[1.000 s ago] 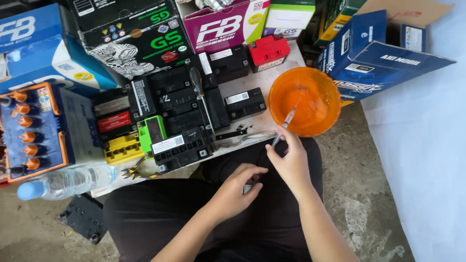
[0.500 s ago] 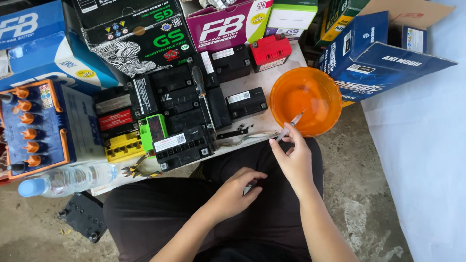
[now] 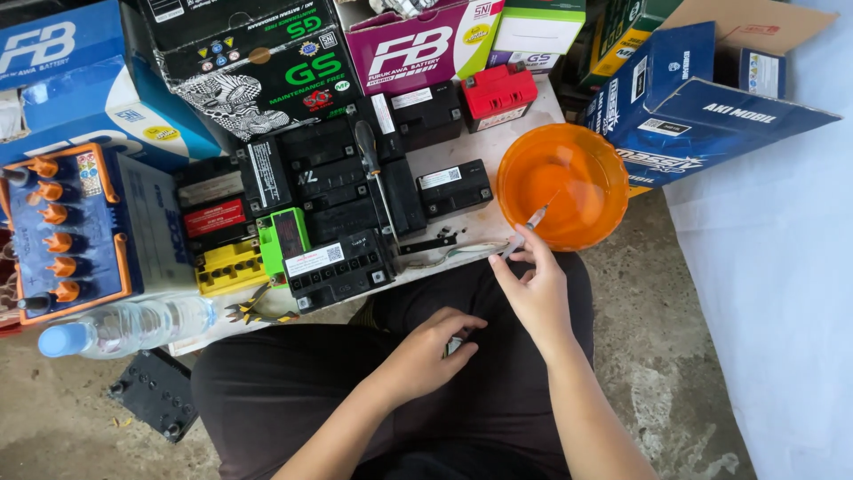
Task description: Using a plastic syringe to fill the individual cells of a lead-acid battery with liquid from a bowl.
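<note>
My right hand [image 3: 533,289] pinches the syringe [image 3: 524,231], tip over the orange bowl [image 3: 562,184] at 12 o'clock. Left hand [image 3: 433,351] curled on my lap, contents unclear. Risk: loose pinch, liquid drips onto batteries [image 3: 338,191].

Syringe [image 3: 530,222] in bowl [image 3: 515,178] (right of batteries [image 3: 346,191])
</note>
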